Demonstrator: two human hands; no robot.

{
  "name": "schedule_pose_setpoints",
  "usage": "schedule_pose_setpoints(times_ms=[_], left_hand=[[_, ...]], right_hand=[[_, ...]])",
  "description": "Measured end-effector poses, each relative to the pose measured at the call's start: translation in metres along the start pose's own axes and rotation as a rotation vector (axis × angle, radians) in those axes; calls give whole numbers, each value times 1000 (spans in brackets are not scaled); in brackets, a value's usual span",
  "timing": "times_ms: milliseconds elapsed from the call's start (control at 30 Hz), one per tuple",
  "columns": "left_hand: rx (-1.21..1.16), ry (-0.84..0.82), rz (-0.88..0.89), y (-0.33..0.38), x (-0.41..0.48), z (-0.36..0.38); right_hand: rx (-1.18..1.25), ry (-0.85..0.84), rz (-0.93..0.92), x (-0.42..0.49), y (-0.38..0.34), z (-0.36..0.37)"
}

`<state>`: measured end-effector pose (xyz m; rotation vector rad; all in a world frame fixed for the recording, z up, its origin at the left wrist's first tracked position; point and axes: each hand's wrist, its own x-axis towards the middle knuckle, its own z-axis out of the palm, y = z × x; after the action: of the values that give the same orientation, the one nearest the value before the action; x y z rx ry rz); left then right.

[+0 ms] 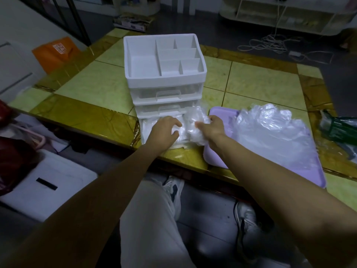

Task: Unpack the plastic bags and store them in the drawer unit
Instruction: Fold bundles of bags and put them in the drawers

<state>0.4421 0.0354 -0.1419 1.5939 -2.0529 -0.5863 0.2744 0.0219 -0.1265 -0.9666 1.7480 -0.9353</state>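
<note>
Desk (260,84) of glossy yellow-green tile carries a lilac tray (218,115), right, heaped with crinkled clear bags (270,132), and mid-frame the boxy white drawer unit (164,78), bottom drawer (144,136) out. Left hand (166,128) lies bent-fingered on stored bags (152,124), grip unclear; right hand (212,126) clutches a crumpled bag (193,117) at the drawer's right rim. Springy film may puff up, jamming the drawer.

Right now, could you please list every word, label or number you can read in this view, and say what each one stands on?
No text here reads clearly.
Orange bag: a white printed mark, too blurred to read.
Printed box on the floor beyond the table: lettering too small to read.
Drawer unit, purple tray, plastic bags: no text shows.
</note>
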Motion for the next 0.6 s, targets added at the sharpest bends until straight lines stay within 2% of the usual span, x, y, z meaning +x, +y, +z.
schedule_pose_setpoints(times_ms=[100,167,300,433,600], left_hand=[[198,-154,25,-2,9,7],[270,-200,30,-6,14,9],[176,-104,68,-17,16,8],[34,-33,54,-13,14,12],[145,-85,15,-11,21,21]], right_hand=[[-134,8,-60,4,-4,14],[-226,13,-115,5,-4,20],[-325,35,-223,5,1,30],[-367,22,-231,6,1,34],[-404,-56,-182,11,-5,32]])
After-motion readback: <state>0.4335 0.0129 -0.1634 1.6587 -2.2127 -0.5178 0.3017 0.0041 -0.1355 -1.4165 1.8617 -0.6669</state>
